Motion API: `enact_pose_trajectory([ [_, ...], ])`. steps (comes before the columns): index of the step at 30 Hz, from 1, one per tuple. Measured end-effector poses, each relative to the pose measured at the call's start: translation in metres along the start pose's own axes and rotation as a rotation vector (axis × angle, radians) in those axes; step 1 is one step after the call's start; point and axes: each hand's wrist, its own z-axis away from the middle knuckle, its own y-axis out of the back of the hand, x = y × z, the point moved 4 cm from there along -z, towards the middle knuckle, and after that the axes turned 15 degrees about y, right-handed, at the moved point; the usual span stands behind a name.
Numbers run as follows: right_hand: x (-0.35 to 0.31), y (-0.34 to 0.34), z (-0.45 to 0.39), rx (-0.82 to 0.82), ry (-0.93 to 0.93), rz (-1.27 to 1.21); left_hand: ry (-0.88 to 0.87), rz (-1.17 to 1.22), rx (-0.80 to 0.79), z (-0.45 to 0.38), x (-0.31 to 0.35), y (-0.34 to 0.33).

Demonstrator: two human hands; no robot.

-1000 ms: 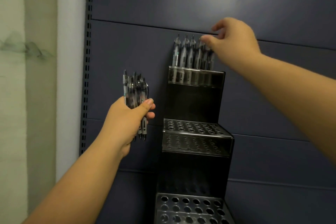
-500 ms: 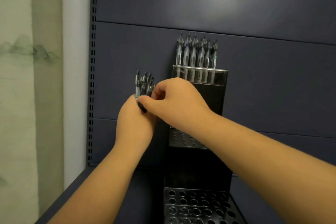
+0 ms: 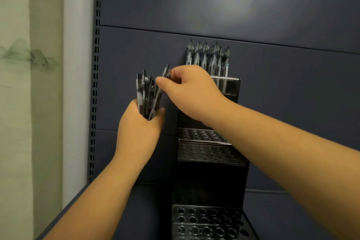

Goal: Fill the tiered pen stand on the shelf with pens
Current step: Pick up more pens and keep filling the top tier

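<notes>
The left hand [image 3: 139,128] grips a bunch of dark see-through pens [image 3: 146,93] beside the black tiered stand with holes [image 3: 206,154] on the shelf, while the right hand [image 3: 187,91] pinches one pen [image 3: 162,85], which might drag others out and drop them.

- glossy black tiered plastic pen stand [image 3: 212,177], its steps patterned with rows of round holes;
- clear-and-black pens with teal accents [image 3: 208,56] in its top tier, at twelve o'clock;
- dark slate-blue metal shelf back panel [image 3: 253,6];
- pale green-grey wall with a smoky ink motif [image 3: 23,52] at nine o'clock
</notes>
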Motion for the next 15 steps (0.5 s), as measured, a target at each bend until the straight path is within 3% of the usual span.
enact_pose_trajectory([
  [7, 0.021, 0.083, -0.035, 0.32, -0.069, -0.138, 0.073, 0.04, -0.04, -0.001, -0.022, -0.011],
  [10, 0.035, 0.134, -0.042, 0.418, -0.063, -0.028, 0.056, 0.037, 0.0, -0.003, -0.023, -0.009],
  [15, 0.077, 0.17, -0.048, 0.322, -0.216, 0.128, 0.079, 0.036, 0.018, -0.005, -0.028, -0.01],
])
